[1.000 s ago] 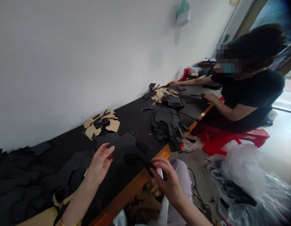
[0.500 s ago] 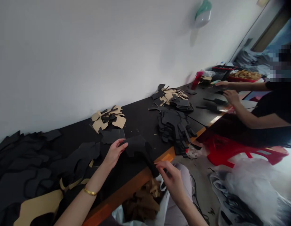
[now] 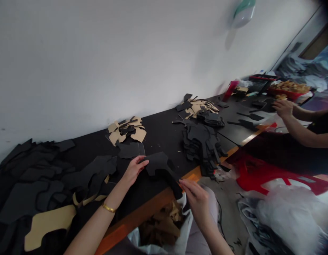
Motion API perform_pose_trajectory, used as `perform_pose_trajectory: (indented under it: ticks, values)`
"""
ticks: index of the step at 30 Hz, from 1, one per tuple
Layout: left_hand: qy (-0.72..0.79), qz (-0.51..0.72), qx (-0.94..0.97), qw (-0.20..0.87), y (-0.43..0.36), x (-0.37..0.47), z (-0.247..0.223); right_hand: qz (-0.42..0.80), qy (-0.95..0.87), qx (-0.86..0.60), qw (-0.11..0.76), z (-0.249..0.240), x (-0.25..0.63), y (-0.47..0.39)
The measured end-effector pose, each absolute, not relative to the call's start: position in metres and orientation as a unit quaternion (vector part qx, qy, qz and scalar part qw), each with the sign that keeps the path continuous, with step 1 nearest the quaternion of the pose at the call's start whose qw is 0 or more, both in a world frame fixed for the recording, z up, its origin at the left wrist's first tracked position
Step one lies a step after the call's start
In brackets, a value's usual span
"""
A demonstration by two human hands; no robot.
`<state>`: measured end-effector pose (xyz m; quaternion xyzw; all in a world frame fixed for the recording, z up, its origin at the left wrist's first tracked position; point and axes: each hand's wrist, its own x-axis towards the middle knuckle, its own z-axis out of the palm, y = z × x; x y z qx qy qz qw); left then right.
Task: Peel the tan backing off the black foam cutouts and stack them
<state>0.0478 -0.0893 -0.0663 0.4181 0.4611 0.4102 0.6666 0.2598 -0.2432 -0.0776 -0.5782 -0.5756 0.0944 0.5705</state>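
Note:
A black cut-out piece (image 3: 156,163) of sheet material, with a wide body and a long narrow arm, lies over the table's front edge. My left hand (image 3: 135,171) pinches the left end of its wide body between thumb and fingers. At the narrow arm, my right hand (image 3: 197,197) has thumb and fingertips pressed together on its outer edge; the exact contact is small and dim. Just behind my left hand is another flat black piece (image 3: 130,150). To the left lie loose black pieces (image 3: 91,170) and a tan-faced piece (image 3: 51,221).
Tan and black scraps (image 3: 128,130) are heaped near the wall, with a second heap (image 3: 201,106) farther right. A stack of black pieces (image 3: 201,138) overhangs the table edge. Below sits a bag of brown scraps (image 3: 161,226). At right are a co-worker's hands (image 3: 283,107) and a red stool (image 3: 248,175).
The view has shifted slightly left. My left hand keeps its pinch on the piece while my right fingertips have moved a little up along the narrow arm. The co-worker's hands have drawn back rightward.

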Motion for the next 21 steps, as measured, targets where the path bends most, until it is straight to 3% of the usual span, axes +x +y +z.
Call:
perform_pose_trajectory:
  ticks: [6, 21]
  values:
    - [0.459, 0.413, 0.423, 0.664, -0.09, 0.048, -0.072, 0.145, -0.566, -0.573, 0.575, -0.079, 0.246, -0.248]
    - [0.466, 0.409, 0.46, 0.635, -0.086, 0.046, -0.08, 0.099, -0.589, -0.594, 0.54, -0.099, 0.25, -0.248]
